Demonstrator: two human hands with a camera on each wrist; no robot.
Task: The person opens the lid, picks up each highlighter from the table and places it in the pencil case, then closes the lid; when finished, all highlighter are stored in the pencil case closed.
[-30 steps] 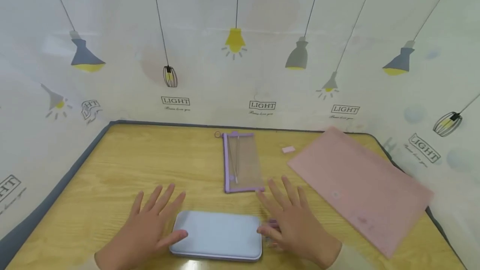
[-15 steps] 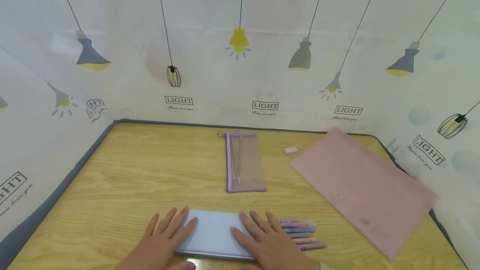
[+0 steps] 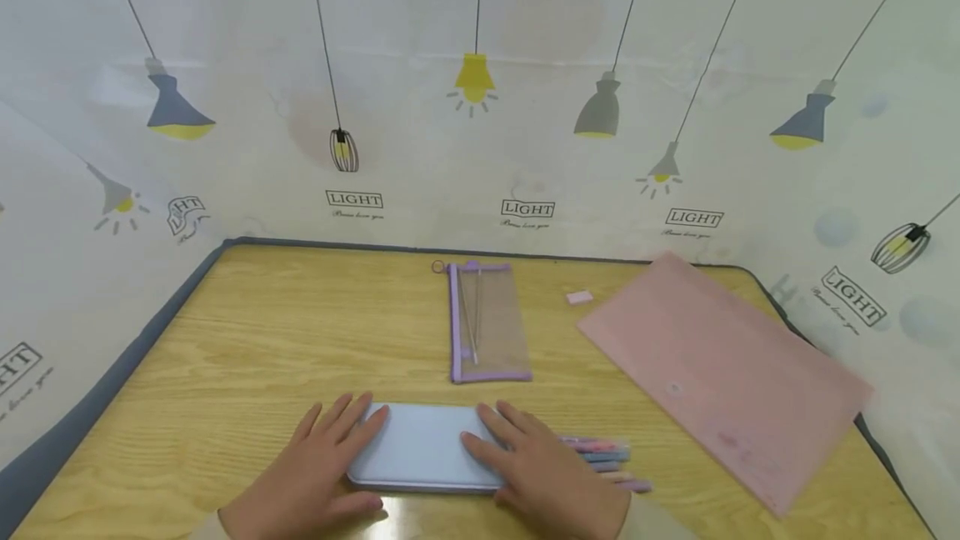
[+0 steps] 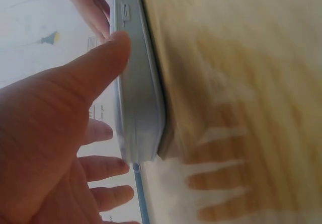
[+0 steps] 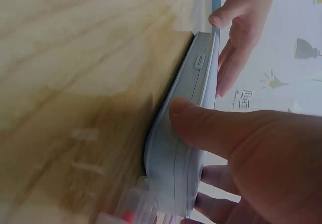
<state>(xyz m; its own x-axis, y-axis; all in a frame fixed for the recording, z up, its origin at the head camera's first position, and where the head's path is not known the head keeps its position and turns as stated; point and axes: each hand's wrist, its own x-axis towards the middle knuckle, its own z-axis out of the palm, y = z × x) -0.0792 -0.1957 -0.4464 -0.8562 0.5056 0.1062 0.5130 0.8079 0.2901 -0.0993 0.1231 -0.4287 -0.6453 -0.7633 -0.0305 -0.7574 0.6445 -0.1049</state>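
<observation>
A light-blue, flat pencil case [image 3: 423, 446] with rounded corners lies on the table before me, lid down. My left hand [image 3: 303, 461] rests at its left end, fingers straight over the corner and thumb beside the front edge. In the left wrist view that thumb overlaps the case's front side, near a small latch [image 4: 126, 11]. My right hand [image 3: 543, 469] lays straight fingers on the lid's right end. Its thumb [image 5: 183, 108] is against the front side in the right wrist view. Several pens [image 3: 603, 457] lie right of the case, partly hidden by my right hand.
Behind the case lies a mesh zip pouch [image 3: 498, 323] with purple trim and thin sticks inside. A small pink eraser-like block [image 3: 579, 297] and a large pink sheet or folder [image 3: 723, 382] are at the right. A lamp-patterned white covering [image 3: 420, 107] rises behind the table.
Both hands came inward and down from above the case, spread fingers settling on its ends. Since half a second ago the case has slid slightly away from me. The pens became visible.
</observation>
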